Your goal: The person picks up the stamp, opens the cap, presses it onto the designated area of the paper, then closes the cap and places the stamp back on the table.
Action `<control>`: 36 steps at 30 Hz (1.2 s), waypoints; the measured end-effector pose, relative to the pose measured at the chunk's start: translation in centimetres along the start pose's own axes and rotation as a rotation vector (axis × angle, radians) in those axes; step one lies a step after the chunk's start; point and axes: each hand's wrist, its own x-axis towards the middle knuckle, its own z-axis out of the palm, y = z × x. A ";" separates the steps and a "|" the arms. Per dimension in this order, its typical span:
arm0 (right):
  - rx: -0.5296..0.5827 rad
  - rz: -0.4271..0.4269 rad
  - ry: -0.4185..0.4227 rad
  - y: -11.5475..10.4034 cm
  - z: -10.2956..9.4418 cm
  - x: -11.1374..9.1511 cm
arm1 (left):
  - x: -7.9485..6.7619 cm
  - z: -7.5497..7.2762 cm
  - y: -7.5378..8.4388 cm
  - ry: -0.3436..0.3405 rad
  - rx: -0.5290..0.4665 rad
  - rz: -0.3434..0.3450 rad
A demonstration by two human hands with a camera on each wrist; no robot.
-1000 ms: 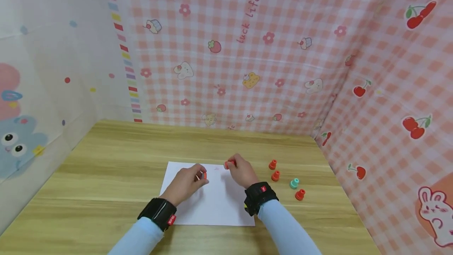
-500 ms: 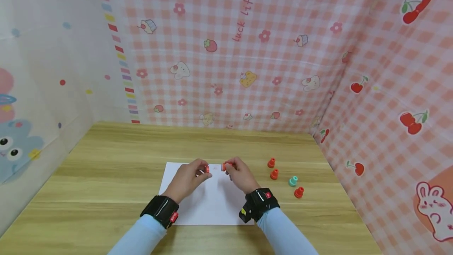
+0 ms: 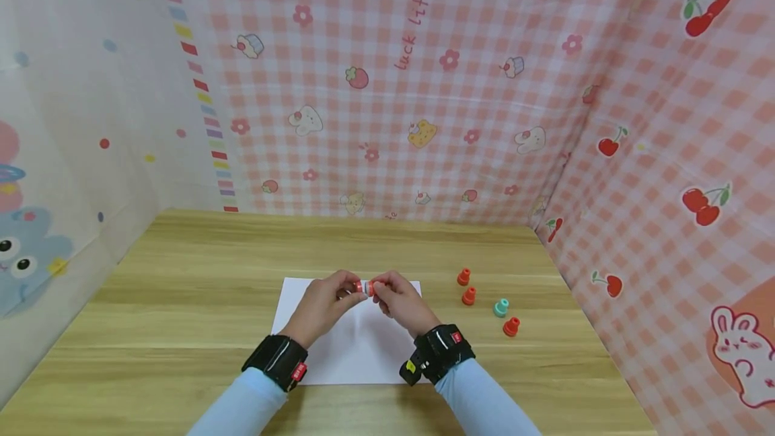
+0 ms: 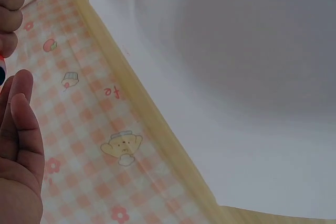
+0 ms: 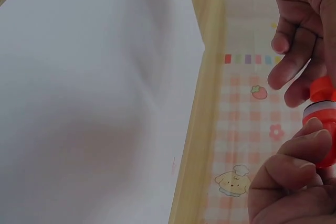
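Red stamp [image 3: 371,288] above the paper's [image 3: 357,355] far part: right hand [image 3: 404,303] pinches its right end, left hand [image 3: 321,306] the cap [image 3: 359,286] at its left.

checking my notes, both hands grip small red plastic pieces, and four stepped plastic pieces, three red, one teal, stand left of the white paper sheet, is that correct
Not quite: the four stepped plastic pieces, three red and one teal, stand right of the white paper sheet, as the head view shows. The left hand and right hand do grip small red plastic pieces.

Back cloth [image 3: 387,96] pink/wht check; R cloth [image 3: 666,160] likewise, cherry-print; L cloth [image 3: 79,99] mostly wht, dotted. Tbl [image 3: 163,315] wood-grain.
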 end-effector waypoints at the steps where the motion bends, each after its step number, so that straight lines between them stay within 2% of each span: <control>1: 0.008 0.000 -0.007 0.0 0.1 0.0 | 0.0 0.0 0.0 -0.003 -0.003 -0.001; 12: 0.033 -0.004 -0.047 -0.2 0.3 -0.2 | -0.3 -0.1 0.4 -0.014 -0.006 0.014; 19: 0.072 0.007 -0.079 -0.2 0.1 -0.3 | -0.2 0.1 0.2 -0.020 -0.015 0.050; 25: 0.112 0.012 -0.122 -0.2 0.1 -0.2 | -0.4 0.1 0.3 0.007 -0.046 0.079; 29: 0.143 0.014 -0.148 -0.4 0.2 -0.2 | -0.5 0.1 0.4 0.032 -0.070 0.071; 33: 0.192 0.038 -0.153 -0.7 0.4 -0.3 | -0.5 0.2 0.5 0.052 -0.066 0.057; 36: 0.209 0.042 -0.142 -0.8 0.5 -0.4 | -0.4 0.1 0.7 0.057 -0.052 0.071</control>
